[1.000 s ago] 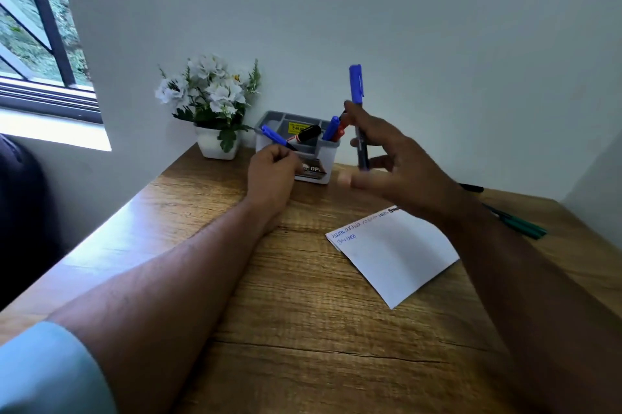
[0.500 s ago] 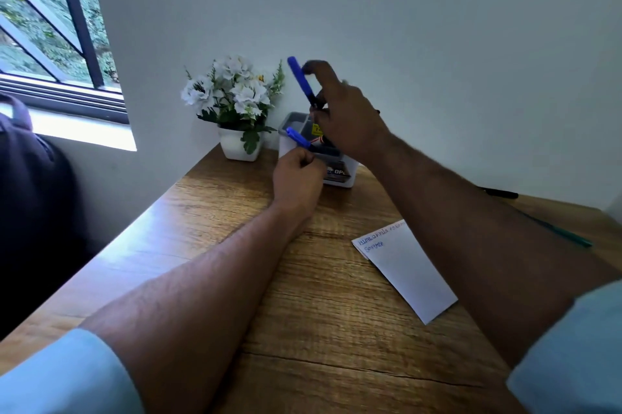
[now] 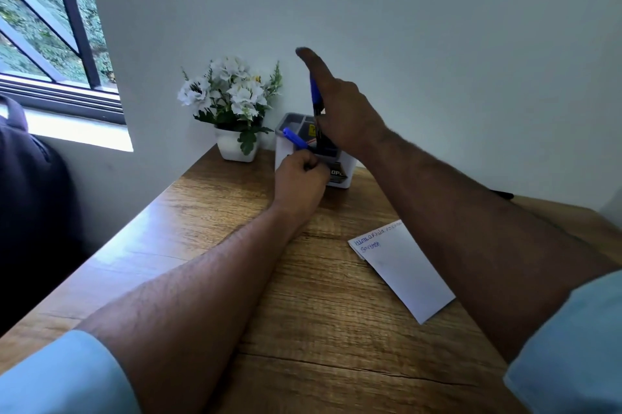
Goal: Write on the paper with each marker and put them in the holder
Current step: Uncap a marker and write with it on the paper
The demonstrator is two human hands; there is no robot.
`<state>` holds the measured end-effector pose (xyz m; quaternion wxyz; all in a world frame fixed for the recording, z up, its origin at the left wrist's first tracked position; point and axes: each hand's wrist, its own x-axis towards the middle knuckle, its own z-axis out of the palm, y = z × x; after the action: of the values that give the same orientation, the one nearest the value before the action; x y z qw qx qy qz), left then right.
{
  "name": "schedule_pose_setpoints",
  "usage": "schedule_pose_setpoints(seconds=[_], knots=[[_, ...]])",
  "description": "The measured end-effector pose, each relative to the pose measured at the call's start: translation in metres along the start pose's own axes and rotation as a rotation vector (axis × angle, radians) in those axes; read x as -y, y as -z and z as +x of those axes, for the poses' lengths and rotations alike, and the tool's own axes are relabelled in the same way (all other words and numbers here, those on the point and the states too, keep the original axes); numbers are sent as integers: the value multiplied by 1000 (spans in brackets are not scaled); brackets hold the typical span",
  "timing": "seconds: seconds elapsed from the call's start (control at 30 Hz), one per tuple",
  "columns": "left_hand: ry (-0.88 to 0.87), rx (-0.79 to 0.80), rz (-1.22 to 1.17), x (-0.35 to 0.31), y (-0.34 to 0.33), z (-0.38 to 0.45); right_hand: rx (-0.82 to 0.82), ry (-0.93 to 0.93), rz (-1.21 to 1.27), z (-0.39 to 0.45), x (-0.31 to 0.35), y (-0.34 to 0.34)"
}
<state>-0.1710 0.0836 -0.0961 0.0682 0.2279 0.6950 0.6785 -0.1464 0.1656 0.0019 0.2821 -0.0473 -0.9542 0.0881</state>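
Right hand (image 3: 340, 117) pinches the blue-capped dark marker (image 3: 315, 100) upright over the grey-and-white plastic holder (image 3: 286, 144), centre frame. Left hand (image 3: 299, 181) grips another blue marker (image 3: 296, 139) beside it. Crowded holder; could snag and tip. White paper (image 3: 404, 272) lies lower right on the wooden bench (image 3: 235, 245).

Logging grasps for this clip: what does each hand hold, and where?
Right hand holds an upright blue marker by its dark barrel, over the holder. Left hand grips another blue marker by its lower end.
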Motion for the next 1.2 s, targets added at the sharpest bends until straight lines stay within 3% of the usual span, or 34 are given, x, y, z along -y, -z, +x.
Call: schedule_pose_setpoints(seconds=[0.2,0.27,0.33,0.43,0.6,0.73,0.9,1.1,1.2], knots=[[-9,26,30,-3,0,-3,272,-13,-357,-3,1,-4],[-16,35,61,-4,1,-4,207,-5,-354,-8,3,3],[-52,62,112,-5,0,-6,35,-1,-238,-18,-2,12],[-177,199,227,-7,-2,-12,-183,8,-56,-43,-27,25],[-360,543,393,-6,-9,-22,-227,-267,6,-112,-104,43],[-435,622,522,-5,-11,-20,-258,-519,125,-158,-138,58],[-561,667,659,-6,-13,-22,166,-655,-313,-179,-173,65],[-609,608,616,-10,-14,-27,361,-723,-367,-166,-182,63],[-644,590,593,-12,-18,-32,368,-722,-446,-169,-170,69]])
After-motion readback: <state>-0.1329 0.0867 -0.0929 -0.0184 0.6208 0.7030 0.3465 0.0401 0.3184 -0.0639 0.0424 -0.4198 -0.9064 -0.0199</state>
